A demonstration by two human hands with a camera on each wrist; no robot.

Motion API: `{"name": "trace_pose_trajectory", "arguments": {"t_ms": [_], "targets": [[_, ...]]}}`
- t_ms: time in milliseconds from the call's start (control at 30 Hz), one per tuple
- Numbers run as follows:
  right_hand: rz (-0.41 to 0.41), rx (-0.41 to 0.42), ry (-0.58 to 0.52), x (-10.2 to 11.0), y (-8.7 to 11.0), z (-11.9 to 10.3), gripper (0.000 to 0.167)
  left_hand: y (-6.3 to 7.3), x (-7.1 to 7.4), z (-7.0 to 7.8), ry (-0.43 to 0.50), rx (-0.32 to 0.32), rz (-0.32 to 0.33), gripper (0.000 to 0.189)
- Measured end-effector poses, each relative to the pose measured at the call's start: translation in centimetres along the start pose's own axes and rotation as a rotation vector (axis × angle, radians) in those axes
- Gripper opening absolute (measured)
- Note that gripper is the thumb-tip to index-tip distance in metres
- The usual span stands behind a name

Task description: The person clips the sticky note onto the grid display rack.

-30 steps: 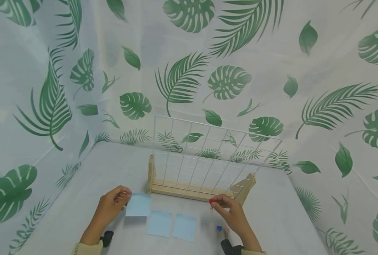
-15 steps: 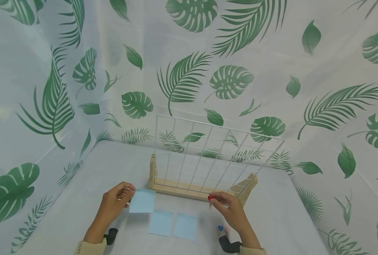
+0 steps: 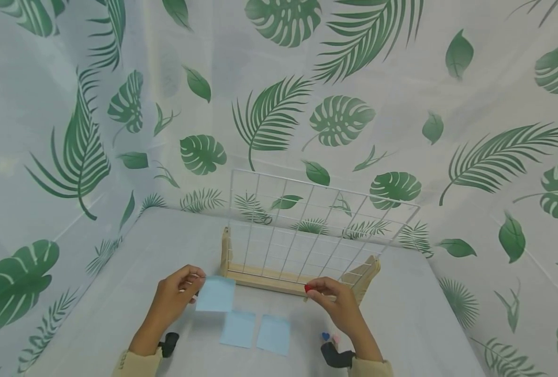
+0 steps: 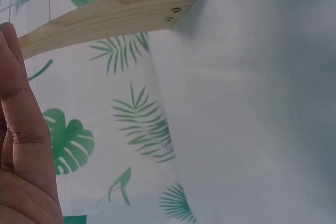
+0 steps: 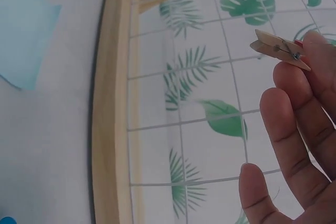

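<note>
Between thumb and fingers, my left hand (image 3: 177,293) pinches a light blue paper square (image 3: 216,294) by its upper left corner, raised over the table. My right hand (image 3: 337,301) pinches a small wooden clothespin (image 5: 278,48) with a red decoration (image 3: 308,288) on it; in the right wrist view its wooden tips point away from the fingers. Behind both hands stands a white wire grid (image 3: 302,230) on a wooden base (image 3: 269,283). The left wrist view shows part of the left hand (image 4: 23,140) beside the stand's wooden side foot (image 4: 121,11); the paper is outside that view.
Two more blue paper squares (image 3: 237,330) lie side by side on the white table (image 3: 175,235). Near the right wrist lie a blue heart clothespin (image 3: 325,336) and a pink one (image 3: 335,339). Leaf-printed curtain (image 3: 269,125) encloses the back and sides.
My left hand has moved right and slightly up with the paper square, towards the grid. The right hand has lifted the red clothespin a little and shifted it slightly left.
</note>
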State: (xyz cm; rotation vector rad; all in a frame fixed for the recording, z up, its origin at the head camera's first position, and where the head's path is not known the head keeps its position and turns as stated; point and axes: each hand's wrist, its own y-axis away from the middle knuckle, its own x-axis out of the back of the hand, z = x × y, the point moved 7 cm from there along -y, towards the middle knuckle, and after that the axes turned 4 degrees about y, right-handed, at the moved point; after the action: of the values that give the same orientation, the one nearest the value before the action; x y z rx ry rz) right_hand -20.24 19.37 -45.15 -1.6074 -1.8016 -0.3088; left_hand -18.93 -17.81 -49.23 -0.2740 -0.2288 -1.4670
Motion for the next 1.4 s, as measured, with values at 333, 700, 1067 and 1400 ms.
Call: {"name": "trace_pose_trajectory", "arguments": {"t_ms": [333, 700, 1067, 1400], "targets": [[-0.004, 0.032, -0.015, 0.4, -0.5, -0.8, 0.010, -0.3, -0.2, 0.6, -0.003, -0.017, -0.002, 0.009], [-0.013, 0.038, -0.063, 0.4, -1.0, -1.3, 0.011, -0.5, 0.0, 1.5, -0.007, -0.027, 0.004, 0.008], [-0.002, 0.082, -0.094, 0.3, -1.3, -1.5, 0.012, -0.8, 0.0, 2.4, -0.009, -0.051, 0.004, 0.009], [0.031, 0.132, -0.023, 0.6, -1.8, -1.9, 0.012, -1.2, 0.0, 3.2, 0.040, -0.097, 0.010, 0.008]]}}
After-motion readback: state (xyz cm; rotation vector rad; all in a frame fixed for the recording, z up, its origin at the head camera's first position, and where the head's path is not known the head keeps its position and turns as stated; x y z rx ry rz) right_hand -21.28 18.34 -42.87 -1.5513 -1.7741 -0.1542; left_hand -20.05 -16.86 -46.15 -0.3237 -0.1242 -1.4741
